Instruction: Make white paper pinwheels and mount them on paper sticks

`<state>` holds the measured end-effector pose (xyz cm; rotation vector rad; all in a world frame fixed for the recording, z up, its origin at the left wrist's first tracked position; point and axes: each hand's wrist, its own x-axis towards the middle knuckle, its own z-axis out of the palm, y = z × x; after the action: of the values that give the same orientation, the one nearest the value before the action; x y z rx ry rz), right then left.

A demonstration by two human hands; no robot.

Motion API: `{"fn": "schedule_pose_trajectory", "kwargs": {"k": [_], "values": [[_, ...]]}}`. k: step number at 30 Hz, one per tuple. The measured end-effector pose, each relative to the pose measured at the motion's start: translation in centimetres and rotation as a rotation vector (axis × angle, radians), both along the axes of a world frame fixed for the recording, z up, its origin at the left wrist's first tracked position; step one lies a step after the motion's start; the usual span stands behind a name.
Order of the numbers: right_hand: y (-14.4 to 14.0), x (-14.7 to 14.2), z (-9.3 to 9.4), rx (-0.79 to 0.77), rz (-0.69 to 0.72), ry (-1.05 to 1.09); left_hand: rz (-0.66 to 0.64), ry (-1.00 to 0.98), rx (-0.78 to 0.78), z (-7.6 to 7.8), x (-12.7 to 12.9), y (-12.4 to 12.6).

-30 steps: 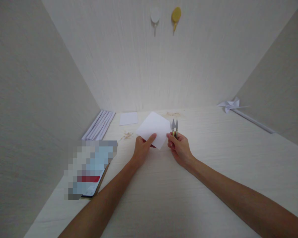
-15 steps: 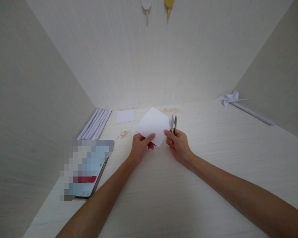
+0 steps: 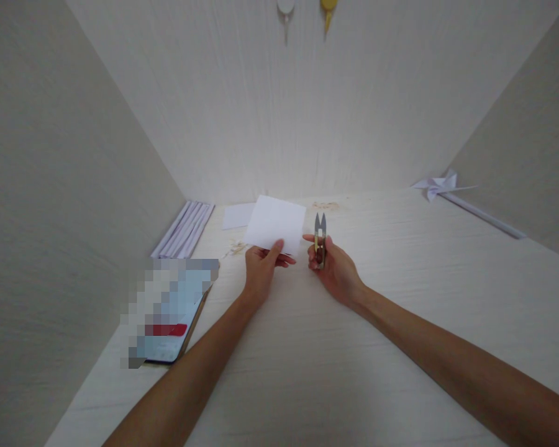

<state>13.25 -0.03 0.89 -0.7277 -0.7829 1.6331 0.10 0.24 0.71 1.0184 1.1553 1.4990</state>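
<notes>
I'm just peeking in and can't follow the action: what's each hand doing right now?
Left hand: closed on a white paper sheet, thumb on top.
Right hand: holding small metal snips, blade tips apart.

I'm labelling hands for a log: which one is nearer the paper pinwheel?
Right. The right hand is left of the paper pinwheel and nearer the camera; the left hand is even farther left.

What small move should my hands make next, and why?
Perhaps bring the thread snips in your right hand to the white paper's right edge: your left hand pinches the sheet, and the snips stand open but clear of it.
</notes>
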Motion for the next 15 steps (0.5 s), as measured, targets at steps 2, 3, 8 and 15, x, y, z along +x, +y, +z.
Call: {"fn": "schedule_pose_trajectory", "kwargs": {"k": [2, 3, 8, 15], "values": [[-0.1, 0.0, 0.0, -0.065, 0.063, 0.032, 0.060, -0.075, -0.006, 0.0, -0.1, 0.2], [-0.2, 0.0, 0.0, -0.082, 0.082, 0.045, 0.083, -0.110, -0.010, 0.1, -0.1, 0.3], [-1.0, -0.5, 0.1, -0.064, 0.157, 0.061, 0.153, -0.228, -0.012, 0.1, -0.2, 0.7], [-1.2, -0.6, 0.2, -0.055, 0.259, -0.065, 0.159, -0.123, 0.008, 0.0, -0.4, 0.6]]}}
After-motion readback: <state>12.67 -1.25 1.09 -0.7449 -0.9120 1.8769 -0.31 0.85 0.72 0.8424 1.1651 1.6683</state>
